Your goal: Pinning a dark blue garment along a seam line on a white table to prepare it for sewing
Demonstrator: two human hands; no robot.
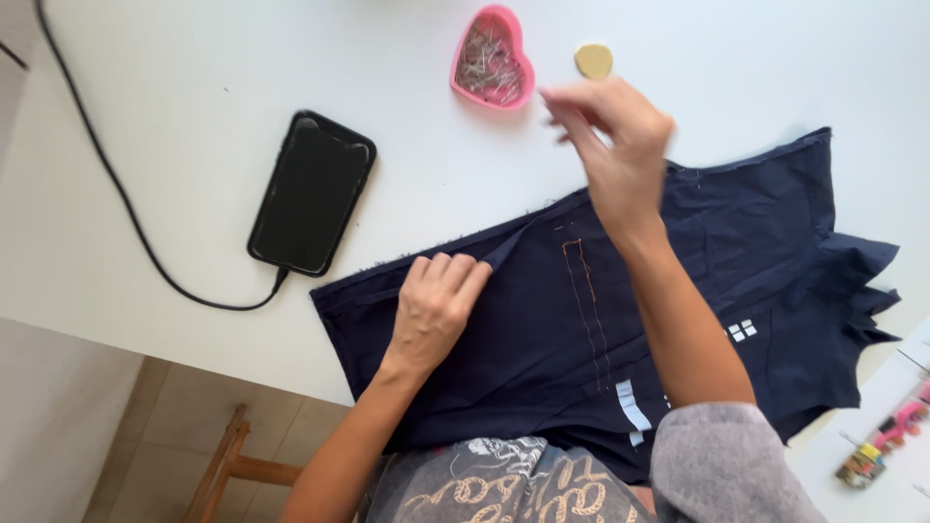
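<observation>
Cable (107,184): black, runs from the top left corner across the white table (213,68), curves into the bottom end of the phone.
Stool (228,470): wooden, on the tiled floor under the table edge, bottom left.
Phone (312,194): black, screen dark, lying flat and tilted, left of the cloth, not touching it.
Left hand (434,308): palm down on the cloth's upper left edge, fingers curled, fingertips pressing a folded hem against the table. Closed on the fold, not lifting it.
Cloth (542,329): dark navy garment, spread flat across the table centre to the right, near edge hanging off toward the body. Orange stitch lines run down the middle; small white patches lower right.
Pin dish (492,56): pink, heart-shaped, full of pins, above the cloth, apart from it.
Right hand (610,140): raised above the cloth's top edge, just below the dish, fingertips pinched together. Blurred; possibly a pin between them, cannot tell.
Round disc (594,60): small, tan, just right of the dish.
Grey sleeve (727,465): on the right arm, pushed up past the forearm.
Small colourful bits (882,441): far right edge, on a white surface, too small to identify.
</observation>
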